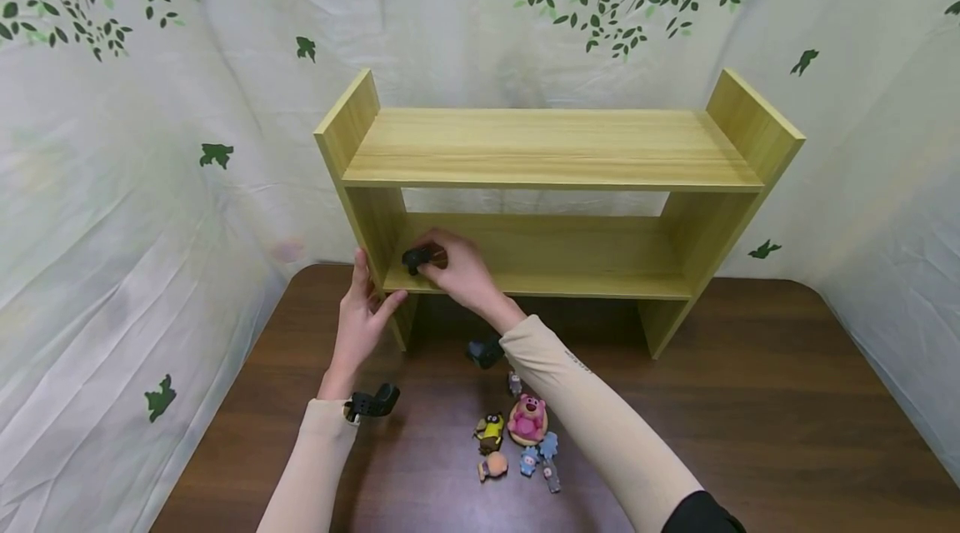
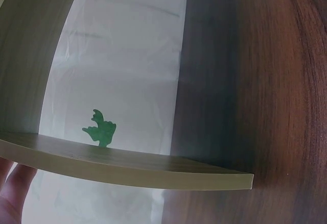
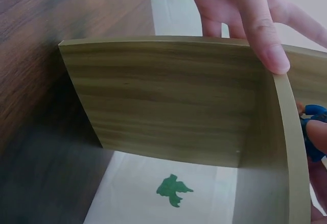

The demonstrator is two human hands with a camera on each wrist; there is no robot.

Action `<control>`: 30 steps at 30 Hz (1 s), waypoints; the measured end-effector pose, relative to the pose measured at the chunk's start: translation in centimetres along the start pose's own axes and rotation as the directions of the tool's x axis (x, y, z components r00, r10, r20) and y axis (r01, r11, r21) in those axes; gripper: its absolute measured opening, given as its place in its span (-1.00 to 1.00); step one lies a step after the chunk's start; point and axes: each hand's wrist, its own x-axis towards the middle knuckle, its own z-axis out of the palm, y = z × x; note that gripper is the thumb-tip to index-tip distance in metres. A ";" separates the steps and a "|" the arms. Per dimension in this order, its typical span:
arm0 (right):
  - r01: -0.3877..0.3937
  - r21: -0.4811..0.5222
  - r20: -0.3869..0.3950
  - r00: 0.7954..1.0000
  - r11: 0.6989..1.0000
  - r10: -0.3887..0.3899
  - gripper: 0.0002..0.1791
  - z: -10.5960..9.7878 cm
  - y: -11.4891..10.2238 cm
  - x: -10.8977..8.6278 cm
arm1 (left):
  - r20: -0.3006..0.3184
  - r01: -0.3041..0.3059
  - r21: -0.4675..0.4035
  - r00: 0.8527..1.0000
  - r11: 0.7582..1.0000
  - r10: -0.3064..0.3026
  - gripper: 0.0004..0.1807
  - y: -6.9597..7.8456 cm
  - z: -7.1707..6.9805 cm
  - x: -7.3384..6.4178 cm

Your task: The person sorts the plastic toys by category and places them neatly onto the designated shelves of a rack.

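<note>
A small figurine [image 1: 415,259], dark in the head view and blue with a bit of orange in the right wrist view [image 3: 316,109], is pinched by my right hand [image 1: 459,266]. That hand is over the left end of the wooden shelf's [image 1: 540,256] middle board. My left hand [image 1: 360,325] grips the shelf's left side, its thumb on the middle board's front corner and its fingers along the outer face of the side panel [image 3: 163,91]. Whether the figurine touches the board cannot be told.
Several small figures lie on the brown table [image 1: 750,400] in front of the shelf, among them a pink bear [image 1: 528,420], a yellow-and-black figure [image 1: 490,431] and a peach-coloured one [image 1: 492,466]. A pale leaf-print cloth [image 1: 465,33] hangs behind.
</note>
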 end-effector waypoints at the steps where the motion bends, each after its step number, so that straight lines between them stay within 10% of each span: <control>1: 0.001 -0.005 0.002 1.000 1.000 -0.001 -0.71 0.0 0.0 0.0 | 0.000 -0.001 0.005 1.000 1.000 0.001 0.15 0.0 0.0 0.0; 20: 0.028 -0.066 0.033 0.999 0.997 -0.025 -0.85 0.0 0.1 0.0 | -0.006 0.043 0.035 0.999 0.998 -0.043 0.27 0.4 0.0 0.2; 30: 0.197 -0.203 0.131 0.976 0.959 -0.173 -0.64 0.2 -0.1 0.0 | -0.006 0.006 0.021 1.000 1.000 -0.006 0.25 0.1 0.0 0.1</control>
